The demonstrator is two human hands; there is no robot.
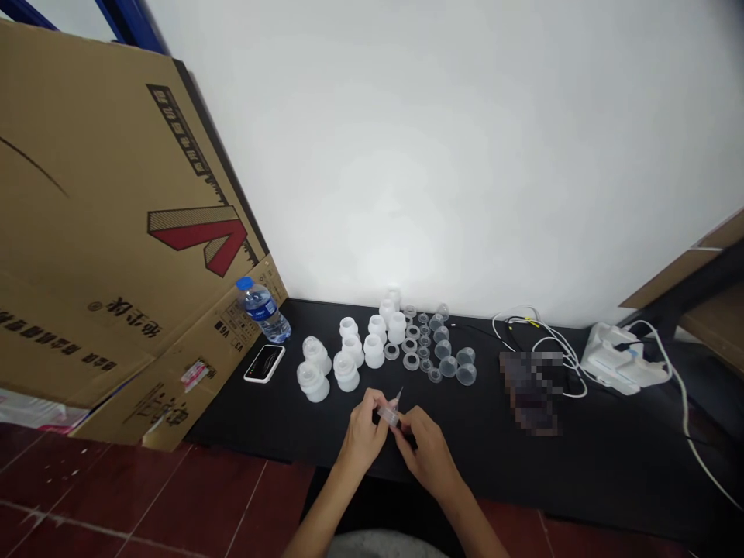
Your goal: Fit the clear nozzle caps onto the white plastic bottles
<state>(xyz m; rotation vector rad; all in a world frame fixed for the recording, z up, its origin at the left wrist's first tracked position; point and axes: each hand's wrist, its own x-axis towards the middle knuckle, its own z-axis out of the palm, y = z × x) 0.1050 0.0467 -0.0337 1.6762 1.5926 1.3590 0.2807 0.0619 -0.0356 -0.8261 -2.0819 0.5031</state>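
Observation:
Both hands meet over the near part of a black mat point(581, 457). My left hand point(365, 432) and my right hand point(427, 449) are closed on a small clear plastic piece point(390, 412) with a thin tip pointing up and away. Just beyond them stand several white translucent plastic bottle-like parts point(347, 370). To the right of those lie several small rings point(411, 361) and clear dome caps point(466, 375).
A large cardboard box point(116, 256) leans at the left, with a water bottle point(263, 310) and a phone point(264, 363) beside it. White cables point(546, 341) and a white power strip point(621, 360) lie at the right. A white wall stands behind; red tiles lie below.

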